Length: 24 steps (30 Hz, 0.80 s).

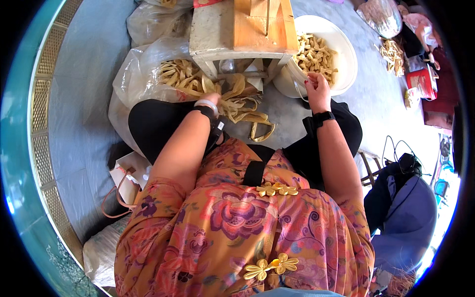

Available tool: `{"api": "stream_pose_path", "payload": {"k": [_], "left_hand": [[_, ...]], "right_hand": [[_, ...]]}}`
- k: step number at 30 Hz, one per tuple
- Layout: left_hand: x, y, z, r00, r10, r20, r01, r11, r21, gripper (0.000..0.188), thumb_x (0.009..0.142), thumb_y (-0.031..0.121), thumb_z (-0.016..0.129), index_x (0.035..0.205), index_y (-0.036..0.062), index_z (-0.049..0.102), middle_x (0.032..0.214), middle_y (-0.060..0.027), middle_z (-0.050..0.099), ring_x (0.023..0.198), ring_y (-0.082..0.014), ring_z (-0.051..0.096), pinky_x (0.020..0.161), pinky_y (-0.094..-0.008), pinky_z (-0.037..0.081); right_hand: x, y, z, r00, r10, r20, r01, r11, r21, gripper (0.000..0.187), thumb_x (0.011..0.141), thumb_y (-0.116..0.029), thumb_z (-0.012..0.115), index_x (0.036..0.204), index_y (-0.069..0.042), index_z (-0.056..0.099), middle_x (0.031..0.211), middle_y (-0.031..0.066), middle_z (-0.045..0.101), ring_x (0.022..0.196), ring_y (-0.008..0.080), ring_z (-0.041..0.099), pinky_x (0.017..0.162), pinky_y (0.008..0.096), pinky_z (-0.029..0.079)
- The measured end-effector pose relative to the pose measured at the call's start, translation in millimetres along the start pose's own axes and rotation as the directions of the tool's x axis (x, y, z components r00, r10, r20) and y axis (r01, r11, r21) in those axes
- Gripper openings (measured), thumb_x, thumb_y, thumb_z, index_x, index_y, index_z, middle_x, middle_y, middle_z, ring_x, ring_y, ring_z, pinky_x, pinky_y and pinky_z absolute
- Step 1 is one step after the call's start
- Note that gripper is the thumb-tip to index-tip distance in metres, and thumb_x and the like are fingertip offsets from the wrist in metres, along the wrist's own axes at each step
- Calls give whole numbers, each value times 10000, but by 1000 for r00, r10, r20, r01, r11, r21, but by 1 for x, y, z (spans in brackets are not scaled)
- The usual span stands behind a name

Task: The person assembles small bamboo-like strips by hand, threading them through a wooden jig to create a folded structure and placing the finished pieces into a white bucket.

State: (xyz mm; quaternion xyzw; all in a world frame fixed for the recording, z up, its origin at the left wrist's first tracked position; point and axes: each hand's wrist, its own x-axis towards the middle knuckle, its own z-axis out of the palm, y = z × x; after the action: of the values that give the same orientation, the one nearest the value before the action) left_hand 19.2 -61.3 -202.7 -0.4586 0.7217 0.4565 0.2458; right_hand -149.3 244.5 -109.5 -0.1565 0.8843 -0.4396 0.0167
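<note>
My left hand (212, 100) is closed on a bunch of long, pale yellow, flat strips (240, 106). Their loose ends spread to the right and curl down over the floor between my knees. Beside that hand, more strips (178, 74) fill the mouth of a clear plastic bag (133, 74). At the near side of a white bucket (349, 74), my right hand (317, 93) has its fingers drawn together in a pinch. Whatever lies between those fingertips, if anything, cannot be made out. Inside the bucket is a heap of short, knotted pale yellow pieces (316, 52).
A low wooden stool (213, 34) with an orange-brown board (250, 34) on top stands straight ahead between bag and bucket. Another plastic bag (156, 22) sits far left. At the right lie more strips (392, 57) and a red container (420, 84).
</note>
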Motion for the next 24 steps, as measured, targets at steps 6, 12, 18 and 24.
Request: {"api": "stream_pose_path", "payload": {"k": [6, 12, 18, 24], "left_hand": [[62, -45, 47, 942, 272, 194, -334, 752, 568, 379, 893, 312, 536, 1096, 8, 634, 1154, -165, 623, 1061, -333, 581, 865, -410, 441], [23, 7, 34, 972, -20, -236, -75, 919, -388, 311, 791, 235, 688, 933, -40, 657, 930, -208, 668, 883, -359, 620, 769, -420, 463], [14, 28, -2, 949, -306, 73, 195, 392, -899, 170, 826, 164, 630, 798, 9, 568, 757, -80, 616, 591, -196, 588, 496, -329, 454], [-56, 35, -3, 974, 29, 224, 226, -104, -969, 149, 896, 81, 511, 1018, -2, 535, 979, -89, 634, 874, -214, 634, 824, -354, 537]], "right_hand": [[-2, -6, 7, 1000, 16, -25, -17, 999, -31, 168, 818, -69, 648, 981, -35, 620, 894, 85, 657, 707, 157, 598, 676, 286, 494], [-2, -14, 5, 987, 123, -100, -130, 990, -63, 110, 846, -75, 630, 951, -41, 627, 816, 53, 654, 674, 132, 587, 657, 266, 489], [2, -14, 10, 975, 204, -92, -201, 979, 40, 104, 850, -68, 625, 948, -33, 614, 849, 56, 631, 727, 122, 573, 679, 264, 480], [-26, -75, 16, 945, -238, 223, 215, 969, 125, 199, 767, 16, 647, 952, -50, 618, 857, 70, 611, 747, 181, 593, 678, 283, 488]]}}
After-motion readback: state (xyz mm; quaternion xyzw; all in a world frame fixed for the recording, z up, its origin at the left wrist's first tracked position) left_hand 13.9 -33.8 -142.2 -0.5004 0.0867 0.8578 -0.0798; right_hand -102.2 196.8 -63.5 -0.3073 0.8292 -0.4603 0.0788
